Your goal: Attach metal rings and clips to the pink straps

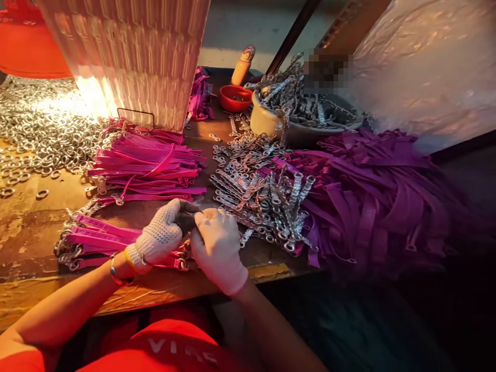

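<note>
My left hand [165,230], in a white dotted glove with dark fingertips, is closed, its fingers pressed against those of my right hand. My right hand [217,243], in a plain white glove, is closed too. What they pinch between them is hidden by the fingers. Under and beside my left hand lies a small row of pink straps [104,235] with metal rings at their left ends. Behind it is a bigger stack of pink straps [147,160]. Right of my hands spreads a heap of short metal chain pieces [263,199].
Loose metal rings [58,129] cover the left of the table, under a red lamp [31,44]. A ribbed translucent panel [132,57] stands behind the straps. At the back are a red bowl [235,98] and a chain-filled basin [263,121]. Purple straps [372,196] pile up at right.
</note>
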A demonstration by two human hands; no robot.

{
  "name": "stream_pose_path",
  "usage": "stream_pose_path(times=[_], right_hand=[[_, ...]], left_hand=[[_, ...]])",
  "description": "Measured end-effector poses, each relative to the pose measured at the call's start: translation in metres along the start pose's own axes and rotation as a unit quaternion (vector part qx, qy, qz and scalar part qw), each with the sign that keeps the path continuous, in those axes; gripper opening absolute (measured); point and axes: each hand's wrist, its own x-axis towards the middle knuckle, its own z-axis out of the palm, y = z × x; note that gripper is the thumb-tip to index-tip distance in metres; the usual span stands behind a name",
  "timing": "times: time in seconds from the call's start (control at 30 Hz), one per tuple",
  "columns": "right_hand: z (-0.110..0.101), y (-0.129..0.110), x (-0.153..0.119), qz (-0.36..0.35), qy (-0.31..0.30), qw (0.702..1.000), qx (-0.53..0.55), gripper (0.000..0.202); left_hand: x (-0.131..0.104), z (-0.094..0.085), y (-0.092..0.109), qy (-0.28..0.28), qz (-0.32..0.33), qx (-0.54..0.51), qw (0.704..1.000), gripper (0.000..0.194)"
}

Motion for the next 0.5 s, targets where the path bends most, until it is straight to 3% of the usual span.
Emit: stream_pose_path(times=[0.2,0.4,0.5], right_hand=[[0.003,0.011,0.008,-0.088,-0.040,0.995,0.006,0.013],[0.013,0.021,0.017,0.026,0.006,0.987,0.158,0.024],[0.013,0.018,0.016,0.049,-0.046,0.990,0.121,0.023]], left_hand=[[-0.002,0.009,-0.001,-0.025,-0.131,-0.119,0.984,0.030],[0.010,0.015,0.009,0.009,-0.074,-0.068,0.995,0.025],[0.014,0.017,0.005,0.022,-0.075,-0.037,0.996,0.023]])
